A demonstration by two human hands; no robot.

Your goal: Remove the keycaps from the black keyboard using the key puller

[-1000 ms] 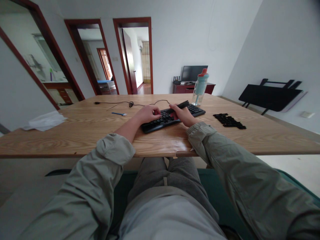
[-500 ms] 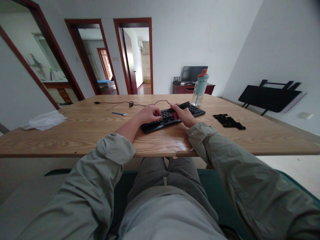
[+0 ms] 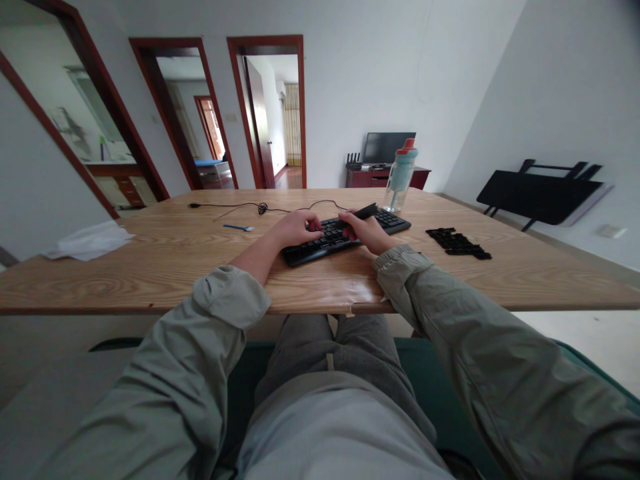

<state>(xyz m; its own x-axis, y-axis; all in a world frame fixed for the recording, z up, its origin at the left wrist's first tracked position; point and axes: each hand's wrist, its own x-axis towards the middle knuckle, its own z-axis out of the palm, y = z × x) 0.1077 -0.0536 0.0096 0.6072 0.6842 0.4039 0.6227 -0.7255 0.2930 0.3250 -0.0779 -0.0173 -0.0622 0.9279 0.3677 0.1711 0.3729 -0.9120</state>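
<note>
A black keyboard (image 3: 395, 222) lies at an angle on the wooden table (image 3: 175, 267), its cable running back across the wood. My left hand (image 3: 295, 228) rests on the keyboard's left part with its fingers curled, something small and red at the fingertips. My right hand (image 3: 367, 231) is closed around a dark stick-like tool (image 3: 366, 211) whose tip rises over the keys. A pile of loose black keycaps (image 3: 457, 241) lies to the right of the keyboard.
A teal water bottle (image 3: 401, 173) with a red cap stands behind the keyboard. A small blue tool (image 3: 238, 227) and a white cloth (image 3: 90, 241) lie to the left. A folded black table (image 3: 543, 193) leans on the right wall. Doorways open beyond.
Both hands have shifted only slightly over the keyboard; the left fingertips moved a little toward the right hand. Nothing else moved.
</note>
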